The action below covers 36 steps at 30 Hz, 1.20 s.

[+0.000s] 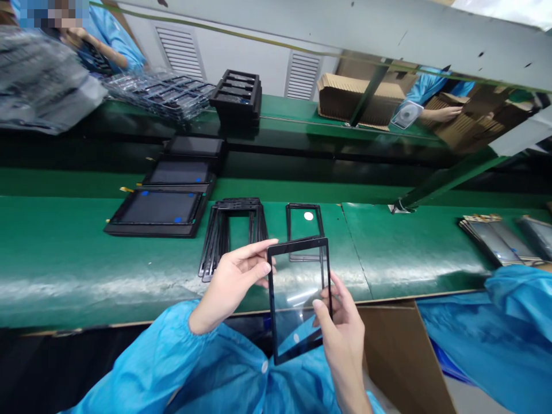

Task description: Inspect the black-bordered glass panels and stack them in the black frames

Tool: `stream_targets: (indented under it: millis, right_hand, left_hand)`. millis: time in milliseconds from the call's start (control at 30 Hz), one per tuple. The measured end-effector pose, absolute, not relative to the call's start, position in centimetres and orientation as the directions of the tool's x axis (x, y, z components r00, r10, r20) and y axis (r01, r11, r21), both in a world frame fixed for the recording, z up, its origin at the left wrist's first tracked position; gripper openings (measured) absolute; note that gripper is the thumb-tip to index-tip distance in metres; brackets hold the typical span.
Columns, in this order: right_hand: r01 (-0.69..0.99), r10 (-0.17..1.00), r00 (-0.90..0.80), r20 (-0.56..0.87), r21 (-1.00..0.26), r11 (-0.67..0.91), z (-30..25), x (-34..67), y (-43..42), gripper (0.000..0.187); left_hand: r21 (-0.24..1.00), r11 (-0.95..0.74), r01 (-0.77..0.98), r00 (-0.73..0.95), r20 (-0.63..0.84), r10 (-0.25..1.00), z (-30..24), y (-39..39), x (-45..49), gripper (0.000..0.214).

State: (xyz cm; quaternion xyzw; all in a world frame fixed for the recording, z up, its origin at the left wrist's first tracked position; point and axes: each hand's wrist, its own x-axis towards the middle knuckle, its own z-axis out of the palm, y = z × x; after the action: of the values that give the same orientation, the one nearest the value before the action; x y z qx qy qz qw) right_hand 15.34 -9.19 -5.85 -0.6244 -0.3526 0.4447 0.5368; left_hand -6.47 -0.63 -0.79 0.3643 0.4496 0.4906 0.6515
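Note:
Between my hands, over the bench's front edge, is a clear glass panel with a black border [301, 246], tilted toward me. My left hand [235, 279] pinches its left edge near the top corner. On the opposite side, my right hand [342, 330] grips the lower right edge, thumb on the front face and fingers behind. Just past the panel, a thin black frame [319, 214] lies on the bench, partly covered by it, with a white round spot [308, 216] inside its outline. A stack of black frames [261, 221] lies beyond my left hand.
Dark screens in black trays [159, 207] stand in a row at left on the green bench [241, 299]. Black trays [237, 95] are piled behind. More panels [495, 236] lie at right, near a blue sleeve [521, 299]. A green post [448, 175] slants up. Other people work across the bench.

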Motion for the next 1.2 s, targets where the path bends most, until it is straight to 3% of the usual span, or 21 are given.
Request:
stream_targets:
  millis: [67,200,267,333,433,633,1000,1100,1200]
  right_hand:
    - [0.074,0.924,0.368,-0.106,-0.987,-0.143,-5.9,15.2,-9.2,0.059]
    - [0.379,0.900,0.399,0.172,-0.925,0.009,-5.2,15.6,-8.6,0.049]
    - [0.322,0.902,0.388,0.192,-0.945,0.062,-4.2,16.3,-7.7,0.054]
    - [0.128,0.939,0.329,0.098,-0.990,0.058,-2.9,17.2,-6.6,0.056]
    - [-0.044,0.980,0.194,-0.044,-0.998,-0.036,-1.1,18.0,-5.0,0.039]
    - [-0.120,0.977,0.194,-0.091,-0.990,-0.069,0.4,16.9,-4.2,0.026]
    - [-0.104,0.961,0.270,-0.057,-0.994,-0.030,0.9,15.6,-4.7,0.030]
    - [-0.076,0.966,0.256,-0.046,-0.997,-0.027,0.8,15.3,-4.8,0.028]
    - [-0.035,0.988,0.152,-0.014,-0.999,-0.009,0.5,14.3,-4.7,0.028]
  left_hand:
    - [0.924,0.262,-0.279,0.096,-0.244,0.965,-0.5,-0.8,-6.5,0.048]
    - [0.958,0.238,-0.159,0.075,-0.228,0.971,0.3,-1.2,-6.7,0.047]
    - [0.971,0.216,-0.104,0.107,-0.205,0.973,0.7,-1.6,-6.9,0.042]
    - [0.976,0.208,-0.069,0.141,-0.197,0.970,1.1,-1.9,-7.1,0.038]
    - [0.978,0.208,-0.025,0.162,-0.201,0.966,1.5,-2.5,-7.5,0.035]
    - [0.968,0.249,0.029,0.063,-0.250,0.966,2.7,-3.1,-7.7,0.034]
    - [0.971,0.228,0.065,0.058,-0.232,0.971,1.8,-3.1,-8.6,0.031]
    - [0.974,0.075,0.214,0.153,-0.109,0.982,1.5,-2.7,-8.8,0.033]
    - [0.856,-0.229,0.463,0.345,0.064,0.937,1.9,-2.1,-8.3,0.050]
